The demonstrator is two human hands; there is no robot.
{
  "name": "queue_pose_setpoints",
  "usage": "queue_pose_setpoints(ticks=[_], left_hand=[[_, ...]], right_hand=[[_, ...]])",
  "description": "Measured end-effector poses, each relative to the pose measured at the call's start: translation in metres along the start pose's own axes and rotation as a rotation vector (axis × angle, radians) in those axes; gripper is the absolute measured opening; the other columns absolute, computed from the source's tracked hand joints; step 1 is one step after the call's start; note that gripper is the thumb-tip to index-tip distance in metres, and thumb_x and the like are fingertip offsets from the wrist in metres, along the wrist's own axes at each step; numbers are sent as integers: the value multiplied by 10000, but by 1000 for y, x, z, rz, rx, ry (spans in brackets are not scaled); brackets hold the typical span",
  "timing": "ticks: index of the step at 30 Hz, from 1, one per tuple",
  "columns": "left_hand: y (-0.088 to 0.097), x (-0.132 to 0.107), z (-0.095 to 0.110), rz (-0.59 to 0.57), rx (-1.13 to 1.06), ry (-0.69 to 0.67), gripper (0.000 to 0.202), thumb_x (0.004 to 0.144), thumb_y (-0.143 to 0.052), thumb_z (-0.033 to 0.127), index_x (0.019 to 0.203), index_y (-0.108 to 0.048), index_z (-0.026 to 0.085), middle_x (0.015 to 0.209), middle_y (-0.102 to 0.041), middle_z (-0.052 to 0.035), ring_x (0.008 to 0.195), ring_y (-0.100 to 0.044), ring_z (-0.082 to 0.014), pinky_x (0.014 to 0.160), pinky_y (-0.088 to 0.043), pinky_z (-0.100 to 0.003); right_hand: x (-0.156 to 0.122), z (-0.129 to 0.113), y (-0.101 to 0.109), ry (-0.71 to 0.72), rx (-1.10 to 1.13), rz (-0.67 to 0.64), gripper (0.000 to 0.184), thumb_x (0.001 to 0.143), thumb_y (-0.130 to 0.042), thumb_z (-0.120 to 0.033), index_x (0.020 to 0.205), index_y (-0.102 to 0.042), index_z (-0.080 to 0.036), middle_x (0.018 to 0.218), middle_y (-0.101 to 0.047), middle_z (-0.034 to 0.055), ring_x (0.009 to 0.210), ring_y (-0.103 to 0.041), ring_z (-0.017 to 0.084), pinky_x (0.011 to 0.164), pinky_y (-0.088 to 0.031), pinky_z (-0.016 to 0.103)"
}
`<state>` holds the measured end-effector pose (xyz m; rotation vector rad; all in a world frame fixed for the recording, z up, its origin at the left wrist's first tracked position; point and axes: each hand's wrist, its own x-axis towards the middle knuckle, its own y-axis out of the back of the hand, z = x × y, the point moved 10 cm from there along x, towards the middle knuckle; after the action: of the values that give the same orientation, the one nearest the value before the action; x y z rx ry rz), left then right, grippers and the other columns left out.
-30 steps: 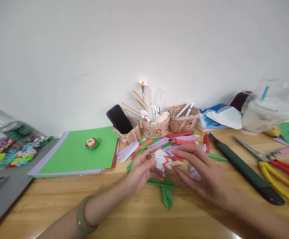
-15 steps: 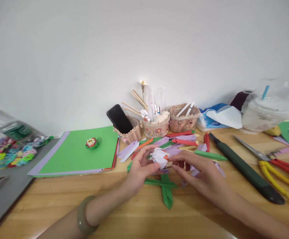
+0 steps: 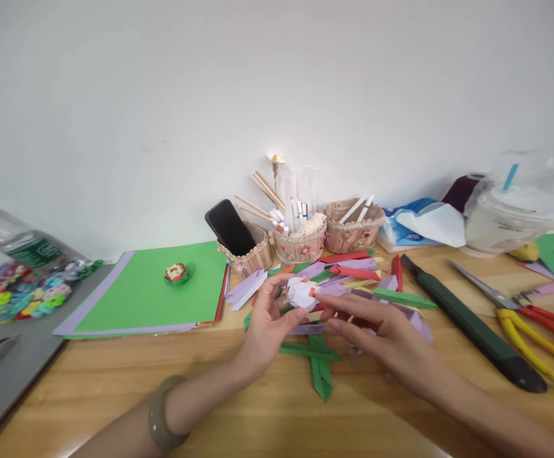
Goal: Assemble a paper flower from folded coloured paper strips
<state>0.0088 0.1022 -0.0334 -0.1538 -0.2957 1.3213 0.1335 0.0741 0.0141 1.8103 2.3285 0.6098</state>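
Observation:
My left hand holds a small folded paper piece, white with orange edges, between thumb and fingers just above the table. My right hand reaches in from the right, its fingertips pinched on the same piece. Under and behind both hands lies a heap of folded paper strips in purple, red and green. Green folded strips lie on the wood just in front of my hands.
A green sheet stack with a small paper flower lies left. Popsicle-stick baskets with a phone and sticks stand behind. Right: a dark cutter, scissors, a lidded cup. Far left: a bottle, colourful pieces.
The paper piece has been turned and closed up, its orange zigzag now mostly hidden. Both hands shifted slightly up and left with it.

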Motion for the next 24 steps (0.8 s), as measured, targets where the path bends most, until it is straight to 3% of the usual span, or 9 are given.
queue_pose_setpoints(ticks=[3, 7, 18, 24], left_hand=[[-3, -1, 5, -22, 20, -32, 408, 696, -691, 257, 1049, -488, 227, 1117, -534, -42, 991, -553, -181, 833, -474, -309], [-12, -5, 8, -100, 42, -57, 418, 691, -698, 260, 1052, -489, 224, 1113, -557, -50, 976, -561, -178, 795, -475, -288], [-16, -9, 7, -128, 72, -38, 408, 711, -682, 247, 1063, -477, 230, 1028, -590, -34, 937, -572, -170, 745, -476, -269], [-17, -8, 5, -144, 58, -29, 402, 723, -667, 235, 1070, -464, 242, 1058, -575, -33, 952, -567, -170, 758, -484, -274]], right_hand=[[-1, 24, -6, -229, 249, -40, 259, 754, -596, -333, 970, -671, -212, 819, -671, 29, 640, -596, 140, 477, -464, 224], [-5, 45, -15, -429, 420, -77, 228, 680, -656, -349, 815, -666, -165, 580, -568, -27, 453, -468, 64, 431, -395, 181], [-5, 51, -21, -444, 364, -121, 266, 664, -663, -377, 799, -625, -152, 500, -519, -44, 439, -461, 68, 440, -365, 189], [-3, 39, -23, -327, 325, -144, 231, 700, -629, -371, 786, -603, -158, 584, -524, -27, 488, -456, 78, 454, -359, 198]])
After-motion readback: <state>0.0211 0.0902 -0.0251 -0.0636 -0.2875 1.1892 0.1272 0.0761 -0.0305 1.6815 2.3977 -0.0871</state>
